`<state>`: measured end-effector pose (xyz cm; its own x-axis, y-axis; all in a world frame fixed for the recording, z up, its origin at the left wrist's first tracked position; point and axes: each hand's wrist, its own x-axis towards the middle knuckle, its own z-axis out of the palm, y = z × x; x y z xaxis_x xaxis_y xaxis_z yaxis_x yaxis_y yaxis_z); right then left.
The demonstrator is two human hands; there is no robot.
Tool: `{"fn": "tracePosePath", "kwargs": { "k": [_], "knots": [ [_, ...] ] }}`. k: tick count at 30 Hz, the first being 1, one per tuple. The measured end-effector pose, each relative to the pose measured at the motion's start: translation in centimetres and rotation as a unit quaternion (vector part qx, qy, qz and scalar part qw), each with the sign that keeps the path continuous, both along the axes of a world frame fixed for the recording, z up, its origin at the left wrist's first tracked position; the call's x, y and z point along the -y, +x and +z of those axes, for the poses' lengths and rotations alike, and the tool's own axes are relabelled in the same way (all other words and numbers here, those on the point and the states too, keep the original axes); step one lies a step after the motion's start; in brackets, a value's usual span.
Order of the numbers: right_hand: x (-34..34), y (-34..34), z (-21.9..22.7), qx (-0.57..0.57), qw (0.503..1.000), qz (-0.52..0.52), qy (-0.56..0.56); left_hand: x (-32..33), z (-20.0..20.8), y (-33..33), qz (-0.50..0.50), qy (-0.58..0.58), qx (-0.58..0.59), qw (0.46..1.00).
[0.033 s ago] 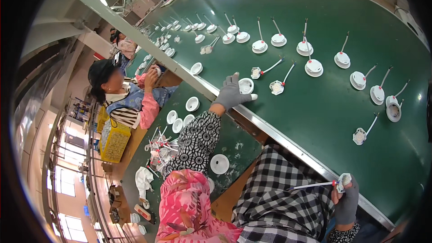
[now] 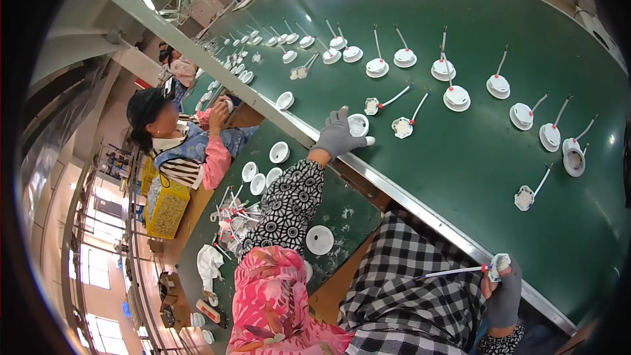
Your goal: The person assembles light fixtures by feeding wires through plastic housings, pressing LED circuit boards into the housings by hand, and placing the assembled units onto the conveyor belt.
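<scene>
My left hand [image 2: 336,137], in a grey glove with bare fingertips, reaches to the edge of the green bench. Its fingers and thumb curve round a white round lamp housing [image 2: 358,125], which rests on the bench with its hollow side up. At the lower right, my right hand [image 2: 505,297], gloved alike, pinches a small white light module [image 2: 501,264] with a red connector and a pale wire [image 2: 453,271] pointing left. Just beyond the left hand lie two similar wired modules, one [image 2: 373,106] nearer it and another [image 2: 402,127] to the right.
Assembled white lamps [image 2: 456,98] with upright wires stand in rows on the green bench [image 2: 453,158]. A lower side table [image 2: 348,213] holds white housings [image 2: 320,240] and a heap of wired modules [image 2: 233,220]. A co-worker [image 2: 187,135] sits at left near a yellow crate [image 2: 167,207].
</scene>
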<state>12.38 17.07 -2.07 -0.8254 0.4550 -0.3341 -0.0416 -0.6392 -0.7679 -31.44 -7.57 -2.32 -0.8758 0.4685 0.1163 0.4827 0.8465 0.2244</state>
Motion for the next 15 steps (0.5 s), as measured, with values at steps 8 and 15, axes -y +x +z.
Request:
{"fn": "tracePosePath", "kwargs": {
  "k": [8,15],
  "knots": [
    [-0.8,-2.1,1.6,-0.029,0.983,-0.123,0.132,-6.5,5.3,11.1,-0.362,0.101,0.115,0.919],
    [-1.1,-6.7,2.0,-0.278,0.891,-0.256,0.253,-10.1,5.3,21.7,-0.502,0.147,0.392,0.757]
  ]
}}
